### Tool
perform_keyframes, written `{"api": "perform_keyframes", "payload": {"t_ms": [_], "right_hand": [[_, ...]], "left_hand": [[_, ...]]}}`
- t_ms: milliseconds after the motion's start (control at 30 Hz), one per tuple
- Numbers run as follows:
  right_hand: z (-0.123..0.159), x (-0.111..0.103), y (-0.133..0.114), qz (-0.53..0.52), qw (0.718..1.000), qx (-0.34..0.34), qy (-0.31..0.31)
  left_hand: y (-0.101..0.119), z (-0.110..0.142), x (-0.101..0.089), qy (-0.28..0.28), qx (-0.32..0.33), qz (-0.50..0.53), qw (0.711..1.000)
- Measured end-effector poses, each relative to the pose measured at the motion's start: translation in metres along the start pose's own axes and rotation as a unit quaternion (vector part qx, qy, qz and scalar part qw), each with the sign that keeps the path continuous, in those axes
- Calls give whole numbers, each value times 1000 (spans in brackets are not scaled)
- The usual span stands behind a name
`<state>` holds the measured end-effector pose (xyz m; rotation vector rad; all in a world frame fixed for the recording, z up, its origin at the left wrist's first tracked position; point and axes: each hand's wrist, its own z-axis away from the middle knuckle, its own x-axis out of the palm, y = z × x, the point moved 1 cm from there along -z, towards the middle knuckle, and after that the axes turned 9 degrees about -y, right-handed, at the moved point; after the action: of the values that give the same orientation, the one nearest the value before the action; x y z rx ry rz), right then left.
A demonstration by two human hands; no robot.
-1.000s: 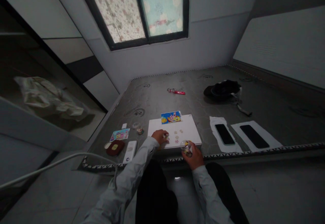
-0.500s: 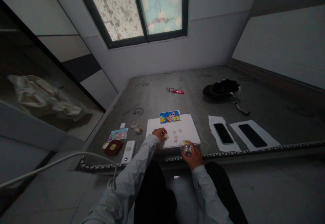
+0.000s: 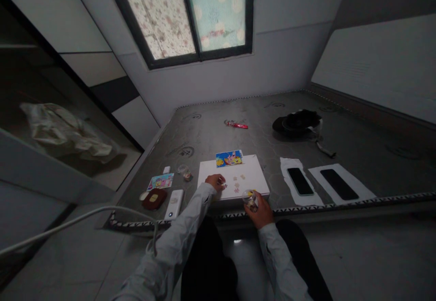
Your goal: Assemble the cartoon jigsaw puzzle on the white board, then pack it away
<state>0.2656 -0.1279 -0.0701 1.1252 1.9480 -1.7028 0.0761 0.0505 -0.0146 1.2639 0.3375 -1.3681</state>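
Note:
My left hand (image 3: 215,182) rests on a white board (image 3: 213,170), its fingertips pinching a small coloured piece (image 3: 223,184). Several pale flat pieces (image 3: 236,184) lie just to its right on the board. My right hand (image 3: 262,213) is shut around a clear jar (image 3: 250,200) holding small coloured pieces, at the board's front edge. A blue cartoon picture card (image 3: 229,158) lies along the board's far edge, partly tucked against it.
On the grey mattress (image 3: 218,132) lie two phones (image 3: 299,181) (image 3: 337,184) on white sheets, a small clear jar (image 3: 183,170), a picture card (image 3: 161,181), a dark red pouch (image 3: 154,198), a white remote (image 3: 173,204), and a black cap (image 3: 296,122).
The whole view has shifted slightly as my head moved. Both hands stay in nearly the same place, and the jar remains in my right hand.

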Motion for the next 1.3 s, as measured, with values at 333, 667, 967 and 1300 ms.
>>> {"api": "perform_keyframes", "payload": {"t_ms": [333,667,967,1300], "right_hand": [[4,1,1,4,1000,2,2],[3,2,4,4,1000,3,-9],[0,-4,5,-6,1000,12,-11],[0,-5,7,5,1000,12,3]], "left_hand": [[4,3,-1,-7,-4,-18,1000],[39,-26,7,4,24,-13,1000],[62,-41,7,-2,2,-55,998],[65,-9,1,9,63,24,998]]}}
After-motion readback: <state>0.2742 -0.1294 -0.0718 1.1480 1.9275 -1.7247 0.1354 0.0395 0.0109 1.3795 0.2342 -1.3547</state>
